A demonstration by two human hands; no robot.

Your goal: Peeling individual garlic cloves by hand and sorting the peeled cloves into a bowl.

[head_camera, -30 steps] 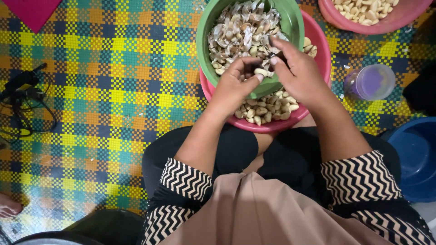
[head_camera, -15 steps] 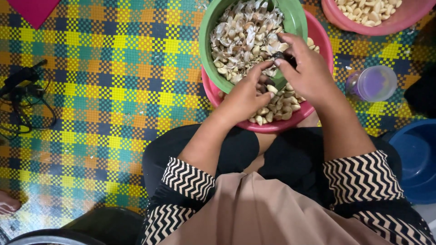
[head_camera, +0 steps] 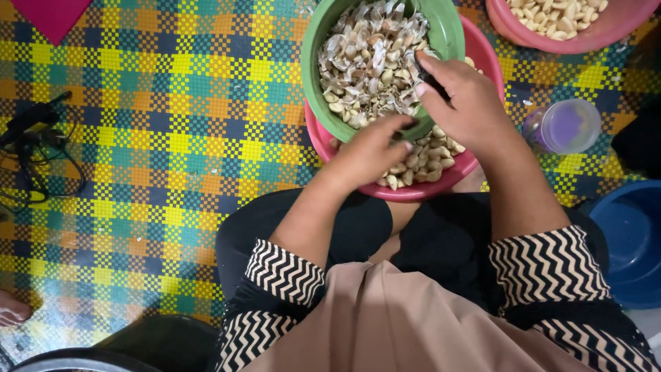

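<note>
A green bowl [head_camera: 313,83] full of papery garlic skins [head_camera: 365,62] rests inside a pink bowl [head_camera: 413,193] that holds peeled-looking garlic cloves [head_camera: 430,162]. My left hand [head_camera: 372,148] reaches down into the pink bowl with its fingers curled over the cloves, and what they grip is hidden. Over the green bowl's right rim, my right hand [head_camera: 461,96] is closed around a small dark tool [head_camera: 432,81]. Both bowls sit just beyond my knees on a checked woven mat [head_camera: 172,138].
A second pink bowl [head_camera: 606,34] of cloves is at the top right, with a purple lidded cup [head_camera: 564,125] below it. A blue basin [head_camera: 630,241] stands at the right. At the far left lie black cables [head_camera: 31,124], and someone's foot [head_camera: 10,306] shows lower left.
My left hand has dropped from the green bowl's rim into the pink bowl's cloves. The right hand has lifted slightly above the green bowl.
</note>
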